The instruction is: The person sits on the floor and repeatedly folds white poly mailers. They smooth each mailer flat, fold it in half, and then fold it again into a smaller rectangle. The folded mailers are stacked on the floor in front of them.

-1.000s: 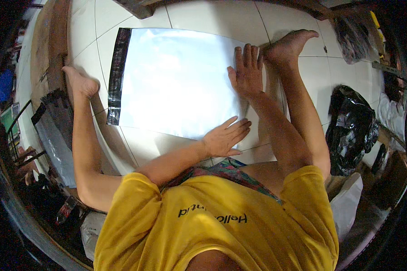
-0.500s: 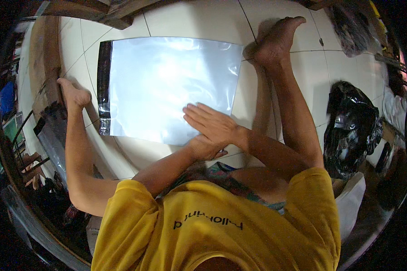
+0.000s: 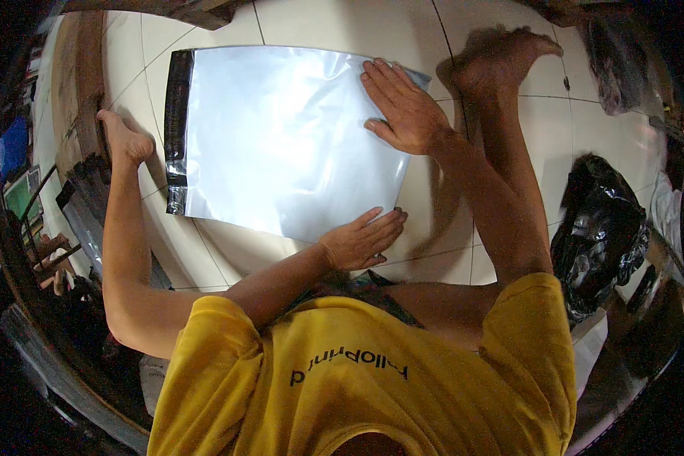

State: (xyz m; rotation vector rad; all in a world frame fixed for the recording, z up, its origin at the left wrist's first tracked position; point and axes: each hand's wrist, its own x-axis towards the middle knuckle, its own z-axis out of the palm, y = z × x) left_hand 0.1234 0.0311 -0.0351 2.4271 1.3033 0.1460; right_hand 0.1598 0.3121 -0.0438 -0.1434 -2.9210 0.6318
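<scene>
A shiny white plastic mailing bag (image 3: 273, 144) lies flat on the tiled floor between my legs. Along its left edge runs a black strip (image 3: 177, 133). My right hand (image 3: 405, 110) rests palm down on the bag's far right corner, fingers stretched and thumb apart. By the near right corner, my left hand (image 3: 366, 237) lies with its fingers extended at the bag's edge. Neither hand grips anything. Light glares off the middle of the bag, and small creases show near its right side.
Pale floor tiles (image 3: 228, 254) surround the bag. A crumpled black plastic bag (image 3: 600, 228) sits at the right, with a dark translucent bag (image 3: 615, 64) farther back. Wooden beams (image 3: 80, 99) stand along the left and far side. My bare feet flank the mailing bag.
My hands, crossed at the near right edge before, have come apart. The right hand moved up to the far right corner; the left slid slightly right. The bag appears a little higher in view.
</scene>
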